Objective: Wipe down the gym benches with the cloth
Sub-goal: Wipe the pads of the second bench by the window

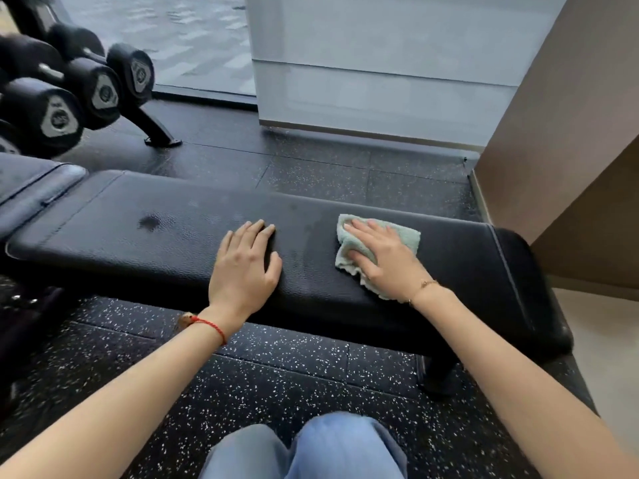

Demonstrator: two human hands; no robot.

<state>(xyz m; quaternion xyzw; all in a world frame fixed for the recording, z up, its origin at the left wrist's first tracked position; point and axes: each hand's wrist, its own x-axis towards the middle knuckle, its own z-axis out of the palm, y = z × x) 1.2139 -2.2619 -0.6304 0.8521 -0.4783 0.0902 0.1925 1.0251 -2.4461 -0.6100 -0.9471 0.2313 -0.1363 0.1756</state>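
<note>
Cloth (377, 257) lies on the worktop (173, 243) pinned under the spread right hand (383, 257); left hand (245, 267), also spread flat, braces; overlapping strokes should reach the dark spot (149, 221).

My cloth (373, 252) is pale green terry, crumpled flat on the bench (173, 243), toward its right end. The bench is a long black padded slab, level, with a dark wet patch (149, 221) near its left end.
</note>
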